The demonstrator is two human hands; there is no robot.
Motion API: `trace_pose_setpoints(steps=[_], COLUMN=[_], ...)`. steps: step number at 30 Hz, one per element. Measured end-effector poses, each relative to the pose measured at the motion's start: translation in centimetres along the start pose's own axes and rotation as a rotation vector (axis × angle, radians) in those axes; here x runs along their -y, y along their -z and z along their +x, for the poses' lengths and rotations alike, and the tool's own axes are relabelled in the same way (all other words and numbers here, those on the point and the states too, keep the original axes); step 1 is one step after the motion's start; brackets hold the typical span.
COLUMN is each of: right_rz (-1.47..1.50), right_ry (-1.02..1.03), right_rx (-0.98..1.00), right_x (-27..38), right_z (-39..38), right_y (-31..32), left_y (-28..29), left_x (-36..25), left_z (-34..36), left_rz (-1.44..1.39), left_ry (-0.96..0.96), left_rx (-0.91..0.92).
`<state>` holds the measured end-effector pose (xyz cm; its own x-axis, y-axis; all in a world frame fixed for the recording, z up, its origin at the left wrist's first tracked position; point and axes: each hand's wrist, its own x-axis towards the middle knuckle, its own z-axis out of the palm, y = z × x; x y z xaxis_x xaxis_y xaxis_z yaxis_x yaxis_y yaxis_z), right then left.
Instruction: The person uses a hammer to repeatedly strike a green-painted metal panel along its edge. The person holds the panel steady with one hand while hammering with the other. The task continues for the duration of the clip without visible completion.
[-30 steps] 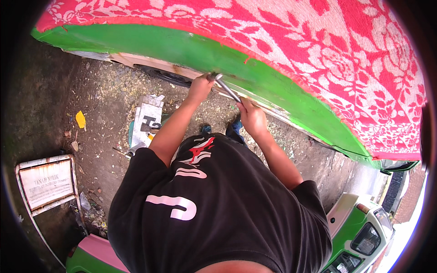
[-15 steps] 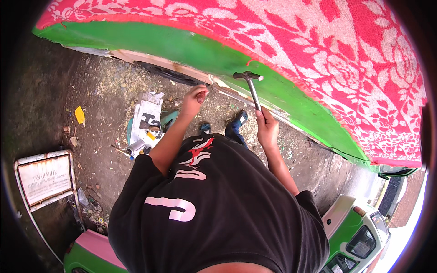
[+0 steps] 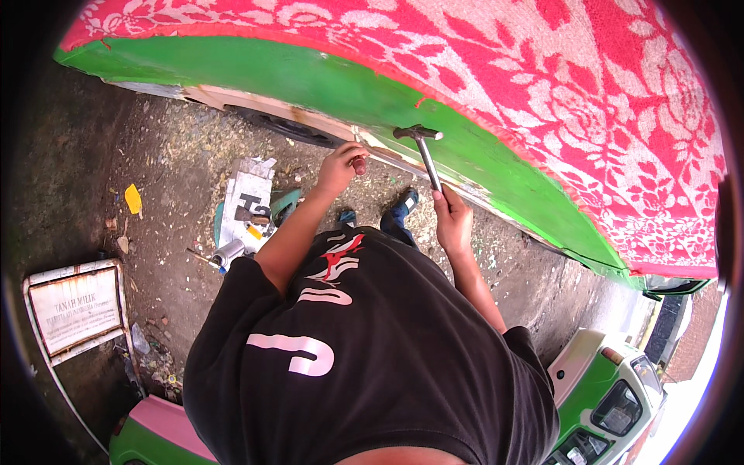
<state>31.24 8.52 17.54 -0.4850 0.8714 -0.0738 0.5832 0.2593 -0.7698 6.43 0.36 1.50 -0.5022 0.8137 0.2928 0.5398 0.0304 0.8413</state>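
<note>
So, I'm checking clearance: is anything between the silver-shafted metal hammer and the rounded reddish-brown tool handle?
Nothing visible does: between the hammer in the right hand and the tool handle in the left hand, only a gap shows.

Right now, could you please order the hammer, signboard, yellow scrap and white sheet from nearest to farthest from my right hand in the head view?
1. Hammer: in the right hand.
2. White sheet: to its left.
3. Yellow scrap: farther left.
4. Signboard: far left, lower in the view.

One hammer, one brown-handled tool, one signboard
</note>
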Motion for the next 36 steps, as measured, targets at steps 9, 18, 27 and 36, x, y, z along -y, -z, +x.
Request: trace_pose_setpoints(steps=[9, 18, 27, 36], right_rz=[0.003, -0.175, -0.217, 0.076], right_ry=[0.050, 0.308, 0.280, 0.117], right_rx=[-0.012, -0.023, 0.014, -0.124], right_x=[1.5, -1.5, -1.1, 0.4], right_z=[-1.0, -0.8, 0.3, 0.6], right_y=[0.5, -2.3, -3.3, -1.2], left_y=[-0.5, -1.1, -0.2, 1.2], left_x=[-1.4, -0.7, 0.9, 3.1], left_z=[2.6, 3.9, 3.7, -1.3], left_rz=[0.066, 0.115, 0.101, -0.257], left_ry=[0.042, 0.037, 0.275, 0.095], left_rx=[0.045, 0.030, 0.144, -0.016])
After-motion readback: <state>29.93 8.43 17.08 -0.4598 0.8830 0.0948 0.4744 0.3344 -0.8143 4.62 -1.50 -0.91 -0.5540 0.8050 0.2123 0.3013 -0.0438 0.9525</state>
